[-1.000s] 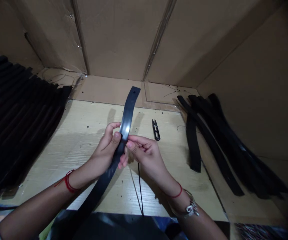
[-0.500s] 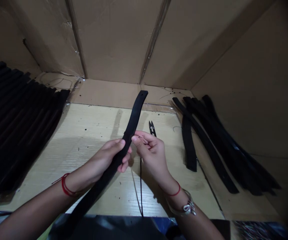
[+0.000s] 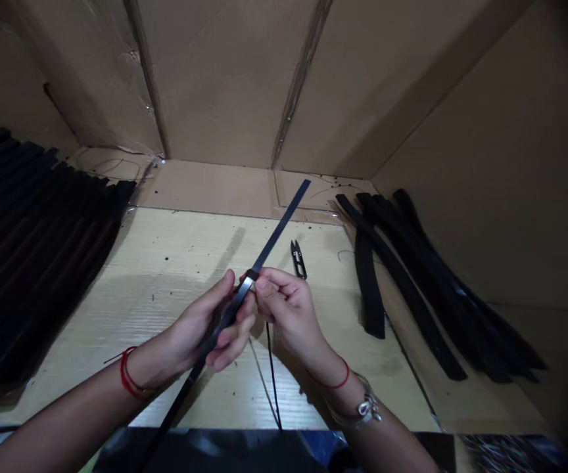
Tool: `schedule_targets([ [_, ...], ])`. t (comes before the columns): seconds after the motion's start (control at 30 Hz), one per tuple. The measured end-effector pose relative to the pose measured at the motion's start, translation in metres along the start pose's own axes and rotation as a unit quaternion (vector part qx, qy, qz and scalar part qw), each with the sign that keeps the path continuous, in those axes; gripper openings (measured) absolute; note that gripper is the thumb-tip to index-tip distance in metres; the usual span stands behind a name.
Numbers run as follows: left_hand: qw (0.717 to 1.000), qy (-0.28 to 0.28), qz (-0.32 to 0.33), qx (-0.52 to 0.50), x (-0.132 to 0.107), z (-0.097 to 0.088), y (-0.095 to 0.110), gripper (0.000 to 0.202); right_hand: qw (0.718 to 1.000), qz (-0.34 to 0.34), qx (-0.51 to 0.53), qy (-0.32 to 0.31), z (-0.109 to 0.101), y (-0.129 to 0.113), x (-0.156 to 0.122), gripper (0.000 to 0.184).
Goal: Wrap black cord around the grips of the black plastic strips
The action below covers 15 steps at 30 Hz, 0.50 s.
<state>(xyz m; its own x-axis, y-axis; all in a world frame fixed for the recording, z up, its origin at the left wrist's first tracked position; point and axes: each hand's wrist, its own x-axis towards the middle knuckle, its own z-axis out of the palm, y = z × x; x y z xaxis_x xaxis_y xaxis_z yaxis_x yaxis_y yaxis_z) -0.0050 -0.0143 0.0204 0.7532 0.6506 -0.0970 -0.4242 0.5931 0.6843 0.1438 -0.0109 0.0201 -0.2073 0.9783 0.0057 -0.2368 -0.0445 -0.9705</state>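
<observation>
- I'm holding the strap point(image 3: 283, 225) edge-on over the middle of the board point(image 3: 116, 328), its free end pointing far and right.
- My left hand point(image 3: 198, 332) is closing narrowly around it, steadying it.
- My right hand point(image 3: 284, 309) is pinching it firmly between thumb and fingers.
- The snips point(image 3: 298, 260) are lying just beyond my right hand, with more straps point(image 3: 412, 282) lying to the right.
</observation>
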Motion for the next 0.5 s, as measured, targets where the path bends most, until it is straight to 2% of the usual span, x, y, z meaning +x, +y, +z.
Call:
schedule_targets([
  [0.07,0.994,0.055,0.026,0.09,0.0002,-0.0007,-0.0002,0.053,0.999,-0.018,-0.035,0.038,0.0032,-0.0002,-0.0011,0.038],
  [0.13,0.971,0.128,0.048,0.194,0.0003,-0.0019,-0.0013,0.043,0.996,-0.028,-0.061,0.063,0.0064,-0.0003,-0.0015,0.041],
  [0.23,0.911,0.216,0.079,0.343,0.0005,-0.0041,-0.0037,0.03,0.996,-0.016,-0.071,0.052,0.0092,-0.0003,-0.0003,0.038],
  [0.3,0.872,0.242,0.11,0.41,0.0007,-0.005,-0.0047,0.028,0.997,-0.013,-0.072,0.036,0.0089,-0.0008,0.0012,0.036],
  [0.33,0.864,0.253,0.118,0.42,0.0009,-0.0052,-0.0048,0.029,0.996,-0.018,-0.076,0.035,0.0081,-0.0013,0.002,0.035],
  [0.5,0.885,0.284,0.128,0.346,0.0029,-0.0041,-0.0035,0.031,0.995,-0.038,-0.084,0.05,0.0034,-0.0007,0.0033,0.025],
])
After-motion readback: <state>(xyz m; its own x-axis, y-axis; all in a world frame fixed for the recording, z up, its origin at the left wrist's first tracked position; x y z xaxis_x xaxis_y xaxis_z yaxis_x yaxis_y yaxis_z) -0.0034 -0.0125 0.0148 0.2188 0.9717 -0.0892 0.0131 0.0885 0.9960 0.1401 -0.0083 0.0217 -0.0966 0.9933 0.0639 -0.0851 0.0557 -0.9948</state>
